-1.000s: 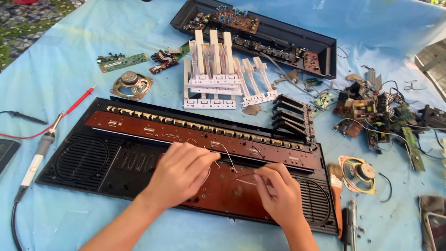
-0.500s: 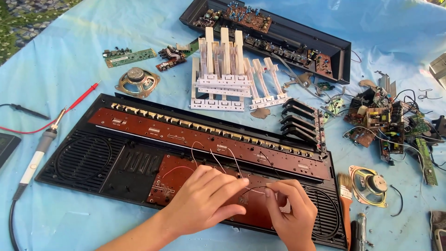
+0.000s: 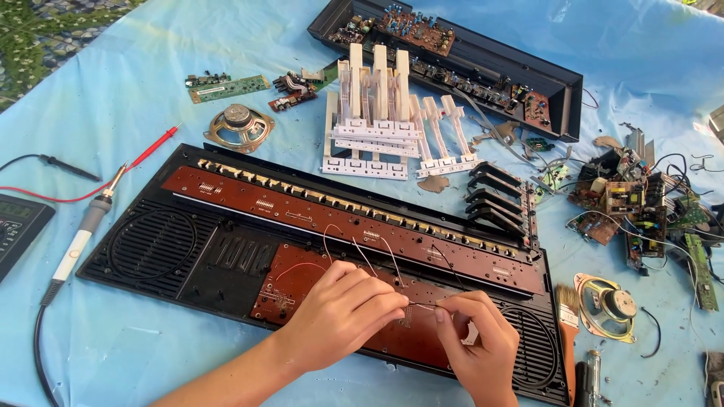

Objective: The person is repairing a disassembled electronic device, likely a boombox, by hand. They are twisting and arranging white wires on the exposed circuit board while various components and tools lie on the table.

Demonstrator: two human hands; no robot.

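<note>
A long black keyboard casing point(image 3: 188, 249) lies open across a blue sheet, with brown circuit boards point(image 3: 302, 215) inside it. My left hand point(image 3: 343, 313) rests on the lower brown board point(image 3: 290, 283), its fingertips pinching a thin white wire point(image 3: 422, 307). My right hand point(image 3: 475, 339) sits just right of it and pinches the same wire from the other end. More thin wires point(image 3: 377, 249) loop up from the board to the long upper board.
A soldering iron point(image 3: 83, 230), red and black probes point(image 3: 154, 147) and a meter point(image 3: 19, 226) lie left. White key sets point(image 3: 377, 113), black keys point(image 3: 498, 200), a second casing point(image 3: 483, 53), loose speakers point(image 3: 237, 126), a brush point(image 3: 567, 316) and scrap boards point(image 3: 633, 203) surround.
Both hands have slid right and toward me along the lower board. They now meet on a thin wire. The view has shifted slightly.
</note>
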